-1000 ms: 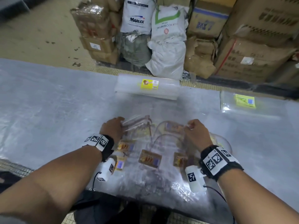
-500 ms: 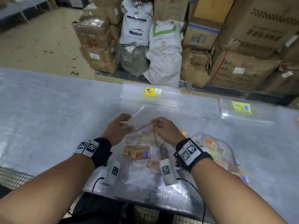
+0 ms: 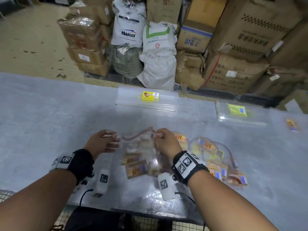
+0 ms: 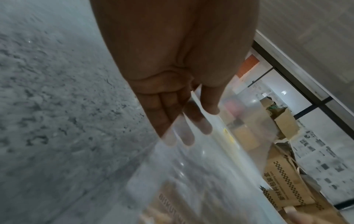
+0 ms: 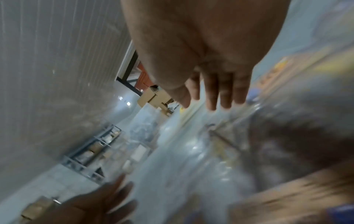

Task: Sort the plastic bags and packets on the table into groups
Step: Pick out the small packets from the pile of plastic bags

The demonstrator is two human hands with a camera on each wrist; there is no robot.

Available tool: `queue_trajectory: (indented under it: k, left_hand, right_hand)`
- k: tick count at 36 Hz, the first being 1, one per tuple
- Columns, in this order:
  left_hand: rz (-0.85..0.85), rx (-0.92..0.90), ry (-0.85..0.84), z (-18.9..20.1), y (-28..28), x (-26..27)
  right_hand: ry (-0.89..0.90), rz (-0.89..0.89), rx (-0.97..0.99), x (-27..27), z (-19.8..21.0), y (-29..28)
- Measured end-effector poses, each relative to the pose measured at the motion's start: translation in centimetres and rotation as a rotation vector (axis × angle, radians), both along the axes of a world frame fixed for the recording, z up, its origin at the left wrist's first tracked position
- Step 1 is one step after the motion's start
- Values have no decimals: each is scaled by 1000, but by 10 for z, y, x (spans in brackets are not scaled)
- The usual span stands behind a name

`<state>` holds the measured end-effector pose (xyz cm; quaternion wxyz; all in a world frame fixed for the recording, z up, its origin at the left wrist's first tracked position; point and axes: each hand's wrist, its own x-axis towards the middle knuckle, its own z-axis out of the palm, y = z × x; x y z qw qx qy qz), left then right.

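Observation:
A clear plastic bag (image 3: 141, 147) with a brownish rim hangs between my two hands above the table's near edge. Orange-labelled packets (image 3: 135, 168) lie inside it. My left hand (image 3: 104, 142) pinches the bag's left edge, and in the left wrist view my left hand (image 4: 191, 119) has the thumb over the film of the bag (image 4: 191, 174) and the fingers behind it. My right hand (image 3: 164, 141) grips the rim's right side. The right wrist view is blurred, showing my right hand (image 5: 210, 94) over the shiny bag (image 5: 201, 151).
More bags of orange packets (image 3: 216, 159) lie heaped right of my right wrist. A flat stack of clear bags with a yellow label (image 3: 150, 99) sits at the back, another stack (image 3: 240, 112) at back right, a lone packet (image 3: 292, 125) far right. Boxes and sacks (image 3: 156, 47) stand beyond the table (image 3: 41, 122).
My hands left the spread pile, came together and lifted one bag. They now hold its rim a little further apart, with the packets hanging inside.

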<state>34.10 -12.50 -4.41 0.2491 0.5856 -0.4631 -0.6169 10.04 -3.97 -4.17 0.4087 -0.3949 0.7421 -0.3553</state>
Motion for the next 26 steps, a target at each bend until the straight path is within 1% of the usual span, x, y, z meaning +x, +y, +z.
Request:
queue_trajectory:
  k: [2,3,5,6,7,10,13,16,22,26]
  left_hand:
    - [33,-22,-19,-6,-2,0]
    - [36,-32,-25,-9,-2,0]
    - [40,-41,-27,-13,-3,0]
    - [43,-44,-26,-14,-3,1]
    - [44,-46,-31,-15,-3,1]
    - [37,-52,-46,-15,-1,0]
    - [13,-72,-68,-15,0,-4]
    - [-13,-69,-77,-17,-1,-8]
    - [-49,-98,-89,-19,0,-22]
    - [-75,-108,-91,-19,1,-34]
  right_hand:
    - [160,-109,24,-21,-11,7]
    - [290,-156,55,-33,-16,12]
    - [554,-195,185,-57,-25,23]
    - [648,-203,265,-67,-30,28]
    - [698,-227,349,-76,-31,34]
    - [700,-304,516,-96,-35,47]
    - [668,-213,615,-108,-38,56]
    - [692,-159,573,-112,-36,60]
    - [799,-160,403,-117,-34,65]
    - [755,-143,368,-123,-39,71]
